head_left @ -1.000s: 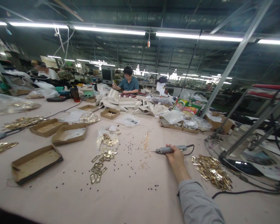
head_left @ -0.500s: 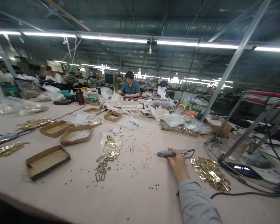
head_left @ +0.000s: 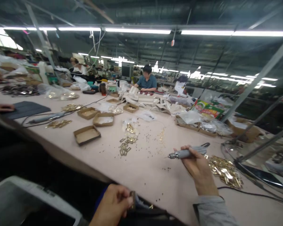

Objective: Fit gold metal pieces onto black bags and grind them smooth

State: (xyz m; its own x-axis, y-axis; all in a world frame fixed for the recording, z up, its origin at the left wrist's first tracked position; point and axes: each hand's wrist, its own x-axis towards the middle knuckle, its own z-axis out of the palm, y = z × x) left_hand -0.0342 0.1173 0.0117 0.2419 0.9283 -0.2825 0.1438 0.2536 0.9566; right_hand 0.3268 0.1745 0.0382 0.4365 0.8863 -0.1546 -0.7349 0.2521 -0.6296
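My right hand (head_left: 198, 166) is closed around a grey electric screwdriver (head_left: 186, 153), its bit pointing left above the table. Below the table's front edge, my left hand (head_left: 115, 202) pinches a small metal fitting (head_left: 132, 199). Dark material (head_left: 148, 216) lies beside that fitting, and what joins them is hard to make out. A heap of gold metal plates (head_left: 226, 171) lies to the right of my right hand. Left of the screwdriver tip are scattered small gold pieces (head_left: 161, 136), tiny dark pieces (head_left: 147, 137) and rectangular metal frames (head_left: 124, 147).
Shallow cardboard boxes (head_left: 86, 135) stand left of the middle. Another person's hand (head_left: 3, 108) rests by a dark sheet (head_left: 25, 109), near a second electric screwdriver (head_left: 44, 118). A metal stand (head_left: 257, 146) rises at right. A co-worker (head_left: 146, 81) sits across the table.
The view has swung left and down, so the table's contents appear further right. My left hand with the metal fitting has come into view. My right hand still holds the electric screwdriver.
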